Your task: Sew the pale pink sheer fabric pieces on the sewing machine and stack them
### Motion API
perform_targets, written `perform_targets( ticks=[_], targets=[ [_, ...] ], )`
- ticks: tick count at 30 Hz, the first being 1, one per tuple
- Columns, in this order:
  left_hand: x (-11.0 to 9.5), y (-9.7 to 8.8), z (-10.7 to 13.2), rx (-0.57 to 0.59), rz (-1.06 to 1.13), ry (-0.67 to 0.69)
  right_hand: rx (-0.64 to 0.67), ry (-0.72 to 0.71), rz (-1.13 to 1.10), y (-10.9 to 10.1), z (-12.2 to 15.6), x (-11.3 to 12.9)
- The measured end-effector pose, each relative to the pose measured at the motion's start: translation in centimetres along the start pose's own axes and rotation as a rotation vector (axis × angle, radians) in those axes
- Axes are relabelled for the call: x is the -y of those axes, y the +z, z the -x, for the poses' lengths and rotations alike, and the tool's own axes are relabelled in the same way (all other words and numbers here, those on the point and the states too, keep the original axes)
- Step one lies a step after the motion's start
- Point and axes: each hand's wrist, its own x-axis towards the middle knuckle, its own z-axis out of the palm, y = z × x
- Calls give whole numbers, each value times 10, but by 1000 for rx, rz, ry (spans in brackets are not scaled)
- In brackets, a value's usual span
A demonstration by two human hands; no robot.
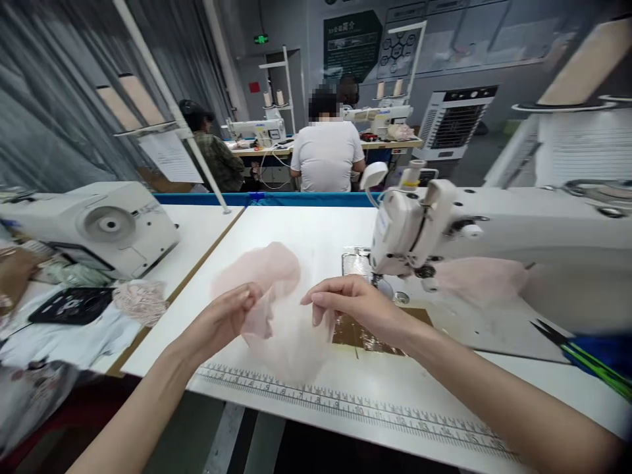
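Note:
A thin pale pink sheer fabric piece (269, 283) hangs just above the white sewing table (306, 224). My left hand (224, 319) pinches its left side, fingers closed on the cloth. My right hand (353, 303) curls over the fabric's right edge, fingers bent and holding it, just left of the needle area of the white sewing machine (419, 227). More pink fabric (481, 276) lies behind the machine head under its arm.
A printed ruler strip (345, 405) runs along the table's near edge. A second sewing machine (93, 224) and cloth scraps (141, 299) sit at left. Green-handled scissors (582, 355) lie at right. Two people sit at workstations behind, backs turned.

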Motion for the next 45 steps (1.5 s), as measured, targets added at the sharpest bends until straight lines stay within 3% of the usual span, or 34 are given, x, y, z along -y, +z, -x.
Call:
perform_targets(
  ticks=[3,7,11,18,22,25,28,32,37,41,45],
  targets=[
    [-4,9,-1,-77,-158,69,-29,-49,69,12,-11,3],
    [-7,28,-6,-178,-494,175,48,-66,219,21,-14,10],
    [-10,35,-11,-97,-375,106,141,-42,302,21,-7,14],
    [-4,13,1,-91,-342,28,-10,-56,303,6,4,11],
    [-1,3,17,-102,-190,-1,-33,-24,263,8,2,7],
    [-3,-4,25,-168,-141,27,-14,4,194,11,-4,1],
    [-11,-15,23,-244,-244,79,-7,4,181,12,-15,-7],
    [-33,-38,-2,-302,-458,149,-49,-37,157,11,-37,-15],
    [-53,-69,-67,-260,-646,119,-242,-79,110,2,-78,-27],
    [-45,-86,-114,-253,-731,93,-347,-82,140,-14,-105,-43],
    [-20,-96,-136,-359,-866,91,-383,-54,189,-23,-115,-57]
  ],
)
